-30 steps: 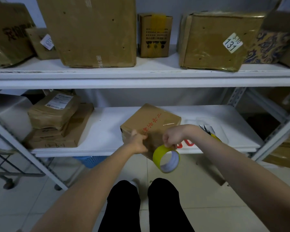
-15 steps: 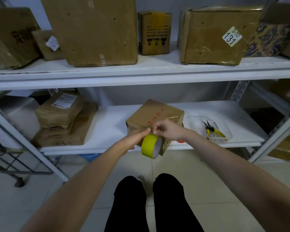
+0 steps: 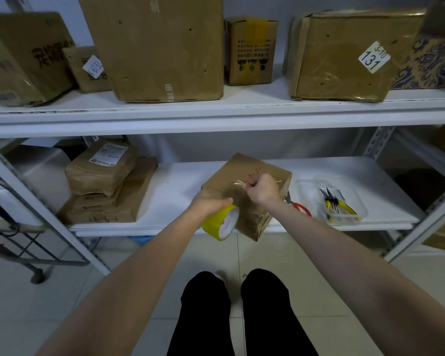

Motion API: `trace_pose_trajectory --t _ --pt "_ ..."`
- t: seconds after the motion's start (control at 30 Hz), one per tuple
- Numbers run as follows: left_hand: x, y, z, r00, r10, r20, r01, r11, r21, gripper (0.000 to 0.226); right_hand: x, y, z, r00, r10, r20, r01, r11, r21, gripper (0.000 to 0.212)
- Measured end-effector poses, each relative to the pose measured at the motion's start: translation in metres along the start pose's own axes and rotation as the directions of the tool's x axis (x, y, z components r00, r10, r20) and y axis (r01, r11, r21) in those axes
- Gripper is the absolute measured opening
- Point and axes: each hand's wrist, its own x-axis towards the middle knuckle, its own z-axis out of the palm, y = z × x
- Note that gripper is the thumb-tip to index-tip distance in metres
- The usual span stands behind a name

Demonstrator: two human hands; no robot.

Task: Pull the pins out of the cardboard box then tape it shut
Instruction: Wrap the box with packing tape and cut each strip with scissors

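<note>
A brown cardboard box (image 3: 242,176) with red writing sits at the front edge of the lower white shelf (image 3: 180,183), one corner hanging over it. My left hand (image 3: 210,205) grips a yellow tape roll (image 3: 220,222) in front of the box's near side. My right hand (image 3: 261,188) is fisted over the box top and pinches the free end of clear tape, which stretches from the roll across the box. No pins can be made out.
Red-handled scissors (image 3: 299,208) lie right of the box, beside a clear tray (image 3: 344,201) holding yellow-handled pliers. Stacked brown parcels (image 3: 106,183) fill the shelf's left end. Larger cartons line the upper shelf (image 3: 216,114). My legs are below, over tiled floor.
The tape roll passed from my right hand to my left. My right hand rose onto the box top, drawing the tape end out over it.
</note>
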Motion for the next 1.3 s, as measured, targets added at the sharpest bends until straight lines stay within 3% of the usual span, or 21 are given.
trace_pose_trajectory --t 0.27,0.53,0.77,0.93,1.1,1.3 --pt "0.029 -0.006 0.007 1.0 -0.031 -0.004 0.031 0.998 0.047 0.038 0.016 0.004 0.011 0.998 0.06 -0.024 -0.06 0.998 -0.023 0.017" --pt "0.032 0.023 0.01 0.99 0.108 -0.091 -0.083 0.967 0.242 0.032 0.032 0.014 -0.002 0.99 0.086 -0.108 -0.089 0.996 -0.03 0.021" --pt "0.029 0.015 0.011 0.997 0.069 0.026 -0.073 0.906 0.417 0.008 0.041 0.03 0.005 0.981 0.165 -0.107 -0.177 0.977 -0.117 0.023" --pt "0.028 0.004 0.006 0.988 0.12 0.098 -0.151 0.887 0.436 0.049 0.041 0.03 0.001 0.997 0.073 -0.017 -0.074 0.976 -0.205 0.035" --pt "0.037 0.0 0.0 0.956 0.174 0.235 -0.281 0.77 0.573 0.058 0.035 0.033 0.006 0.999 0.043 -0.001 -0.042 0.969 -0.244 0.027" --pt "0.052 -0.009 0.007 0.926 0.089 0.366 -0.329 0.666 0.669 0.058 0.033 0.033 0.01 1.0 -0.023 0.009 0.025 0.953 -0.302 0.027"
